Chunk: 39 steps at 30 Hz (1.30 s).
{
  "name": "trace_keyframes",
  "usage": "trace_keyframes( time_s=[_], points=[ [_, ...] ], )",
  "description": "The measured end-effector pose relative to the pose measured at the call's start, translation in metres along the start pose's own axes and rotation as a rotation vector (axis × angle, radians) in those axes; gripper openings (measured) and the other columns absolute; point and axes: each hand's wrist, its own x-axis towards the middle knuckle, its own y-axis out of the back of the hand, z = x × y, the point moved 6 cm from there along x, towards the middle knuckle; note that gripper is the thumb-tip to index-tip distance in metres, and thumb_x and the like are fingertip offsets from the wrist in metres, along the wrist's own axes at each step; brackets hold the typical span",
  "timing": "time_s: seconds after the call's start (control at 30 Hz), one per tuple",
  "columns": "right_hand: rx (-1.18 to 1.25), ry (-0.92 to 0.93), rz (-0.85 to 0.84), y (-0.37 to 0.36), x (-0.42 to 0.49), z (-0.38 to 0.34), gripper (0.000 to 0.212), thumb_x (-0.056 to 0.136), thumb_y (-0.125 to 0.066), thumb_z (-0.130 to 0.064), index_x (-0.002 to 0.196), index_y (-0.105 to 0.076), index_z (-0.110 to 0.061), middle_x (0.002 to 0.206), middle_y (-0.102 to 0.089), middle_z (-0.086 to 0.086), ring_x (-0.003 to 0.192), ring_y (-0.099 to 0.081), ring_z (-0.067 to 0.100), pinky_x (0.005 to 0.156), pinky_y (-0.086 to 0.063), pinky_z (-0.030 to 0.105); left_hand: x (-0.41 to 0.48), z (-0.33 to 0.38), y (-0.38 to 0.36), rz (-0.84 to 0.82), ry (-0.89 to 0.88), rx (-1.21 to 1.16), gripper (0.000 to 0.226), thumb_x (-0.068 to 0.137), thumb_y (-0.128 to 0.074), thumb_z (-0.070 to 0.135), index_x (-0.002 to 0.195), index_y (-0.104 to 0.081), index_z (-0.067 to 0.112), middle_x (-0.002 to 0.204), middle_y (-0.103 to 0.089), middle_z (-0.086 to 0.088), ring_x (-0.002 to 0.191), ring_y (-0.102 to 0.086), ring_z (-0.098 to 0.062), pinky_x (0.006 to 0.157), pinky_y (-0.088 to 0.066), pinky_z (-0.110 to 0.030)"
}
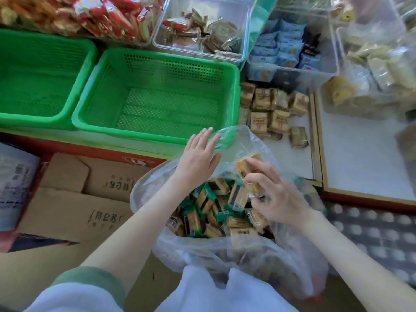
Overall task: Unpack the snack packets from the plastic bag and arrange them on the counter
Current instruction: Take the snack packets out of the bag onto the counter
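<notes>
Packets [213, 210] heaped in the bag [252, 143], tan with green and black ends, near and central in the scene, just short of the counter [292, 158]. Bag clear and thin, mouth wide open, far rim raised toward the counter's near edge. Right hand [276, 199] over the mouth, fingers curled, pinching tan packets [245, 165] just above the heap; count blurred, not to be told. Left hand [198, 158] at the bag's far left rim, fingers straight and close together, thumb apart, palm flat against the film, gripping nothing. Forearms bare; white sleeve with green cuff [90, 280] at the near left. Counter packets [274, 109] beyond the bag and slightly right, on the white top, in two rough rows, mostly touching, one apart on the nearer right side. Green basket [135, 131] left of these, just beyond the left hand; second green basket [90, 52] further left, rim against rim with the first. Clear tub [245, 30] of brown and gold packets behind the first basket. Right of it, another tub [292, 75] with blue packets [281, 46]. Red packets [108, 16] piled at the far left. Clear sack of pale packets [371, 70] at the far right. Printed cardboard boxes [78, 210] at the near left, beside the bag. Patterned floor [371, 228] at the near right.
</notes>
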Motion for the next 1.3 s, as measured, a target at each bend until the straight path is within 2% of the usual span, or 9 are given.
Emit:
trace_keyframes(
  time_s=[0.2,0.3,0.4,0.57,0.73,0.87,1.03,1.17,1.3],
  points=[
    [0.026,-0.492,0.342,0.052,-0.006,0.105,0.037,0.083,-0.064,-0.007,0.115,-0.047,-0.015,0.147,-0.032,0.007,0.134,-0.032,0.015,0.095,-0.030,0.011,0.065,0.035,-0.023,-0.063,-0.017,0.058,0.056,0.100,-0.045,0.025,0.150,-0.028,0.009,0.157,-0.020,-0.021,0.146,-0.015,-0.035,0.119,-0.010,-0.045],
    [-0.034,-0.614,0.316,0.059,-0.007,0.166,0.037,0.084,-0.064,-0.007,0.117,-0.048,-0.009,0.148,-0.031,0.010,0.131,-0.037,0.028,0.095,-0.042,0.033,0.093,0.032,-0.038,-0.113,0.008,0.116,0.058,0.101,-0.041,0.031,0.152,-0.023,0.010,0.159,-0.011,-0.019,0.148,-0.007,-0.033,0.119,-0.004,-0.044],
    [-0.106,-0.677,0.250,0.061,-0.003,0.223,0.043,0.085,-0.061,-0.012,0.117,-0.035,-0.023,0.149,-0.027,0.010,0.126,-0.040,0.036,0.095,-0.044,0.048,0.113,0.024,-0.050,-0.165,0.015,0.162,0.061,0.100,-0.042,0.037,0.152,-0.024,0.010,0.160,-0.007,-0.017,0.148,-0.003,-0.032,0.119,-0.002,-0.045],
    [-0.131,-0.647,-0.027,0.029,0.004,0.278,0.058,0.087,-0.059,-0.006,0.126,-0.020,-0.023,0.151,-0.027,0.015,0.134,-0.033,0.036,0.102,-0.035,0.043,0.128,0.024,-0.061,-0.201,0.041,0.168,0.065,0.096,-0.052,0.034,0.151,-0.028,0.009,0.161,-0.004,-0.017,0.147,0.002,-0.040,0.117,-0.005,-0.053],
    [-0.085,-0.643,-0.051,0.013,0.020,0.293,0.068,0.085,-0.048,0.012,0.125,-0.014,-0.033,0.157,-0.011,0.013,0.138,-0.024,0.037,0.103,-0.036,0.044,0.131,0.020,-0.069,-0.227,0.043,0.219,0.071,0.091,-0.058,0.033,0.151,-0.028,0.010,0.161,-0.005,-0.017,0.146,0.002,-0.042,0.117,-0.009,-0.055],
    [-0.145,-0.618,-0.049,0.013,0.038,0.296,0.068,0.084,-0.053,0.008,0.134,-0.019,-0.022,0.155,-0.010,0.011,0.133,-0.027,0.037,0.107,-0.034,0.048,0.131,0.021,-0.066,-0.219,0.030,0.203,0.068,0.090,-0.061,0.032,0.148,-0.034,0.009,0.159,-0.013,-0.019,0.145,-0.004,-0.044,0.116,-0.012,-0.056],
    [-0.259,-0.715,-0.025,0.025,0.030,0.270,0.071,0.085,-0.061,-0.008,0.145,-0.023,-0.019,0.159,-0.004,0.010,0.146,0.002,0.037,0.118,-0.009,0.054,0.122,0.032,-0.050,-0.129,-0.072,0.163,0.051,0.097,-0.045,0.031,0.138,-0.047,0.001,0.148,-0.036,-0.025,0.138,-0.032,-0.042,0.114,-0.023,-0.052],
    [-0.247,-0.539,0.179,0.047,0.025,0.187,0.066,0.084,-0.061,-0.004,0.142,-0.030,-0.011,0.152,-0.023,0.019,0.142,-0.018,0.032,0.116,-0.019,0.049,0.084,0.038,-0.038,-0.082,-0.165,0.109,0.048,0.099,-0.036,0.029,0.135,-0.052,0.002,0.145,-0.044,-0.022,0.135,-0.040,-0.038,0.115,-0.022,-0.045],
    [-0.196,-0.306,0.228,0.034,0.016,0.092,0.065,0.082,-0.060,0.000,0.139,-0.031,-0.012,0.142,-0.035,0.015,0.131,-0.034,0.030,0.108,-0.029,0.040,0.027,0.032,-0.024,-0.007,-0.194,0.036,0.042,0.099,-0.037,0.021,0.133,-0.054,0.002,0.141,-0.048,-0.021,0.132,-0.042,-0.036,0.114,-0.028,-0.048]
  ],
)
